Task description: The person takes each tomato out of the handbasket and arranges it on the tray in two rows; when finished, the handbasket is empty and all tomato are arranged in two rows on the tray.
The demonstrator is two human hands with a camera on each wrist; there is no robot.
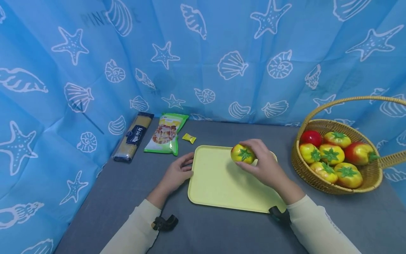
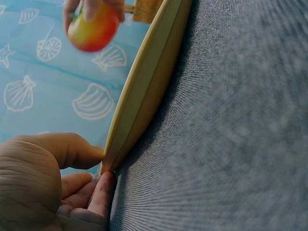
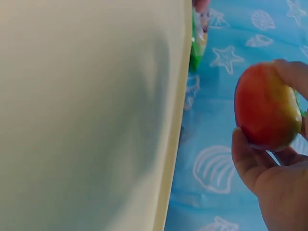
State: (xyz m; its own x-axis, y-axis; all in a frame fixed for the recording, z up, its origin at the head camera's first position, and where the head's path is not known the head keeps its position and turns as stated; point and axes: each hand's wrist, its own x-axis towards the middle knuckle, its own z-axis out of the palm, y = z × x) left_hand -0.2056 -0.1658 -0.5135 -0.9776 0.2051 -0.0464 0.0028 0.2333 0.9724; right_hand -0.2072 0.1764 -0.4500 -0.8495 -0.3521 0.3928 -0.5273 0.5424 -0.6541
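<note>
My right hand (image 1: 263, 164) grips a yellow-red toy tomato (image 1: 242, 154) with a green stalk, just above the far part of a pale yellow tray (image 1: 219, 187). The right wrist view shows the tomato (image 3: 266, 107) between thumb and fingers (image 3: 288, 72), beside the tray (image 3: 91, 115). My left hand (image 1: 178, 171) rests on the grey table at the tray's left edge. In the left wrist view its thumb (image 2: 72, 149) and a fingertip (image 2: 102, 192) touch the tray's rim (image 2: 144, 86), and the tomato (image 2: 93, 30) shows far off.
A wicker basket (image 1: 368, 176) with a handle stands at the right, holding several toy tomatoes (image 1: 330, 154). At the back left lie a spaghetti packet (image 1: 133, 137), a green snack bag (image 1: 166, 133) and a small yellow sweet (image 1: 189, 138). Blue shell-print curtains (image 1: 203, 60) wall the table.
</note>
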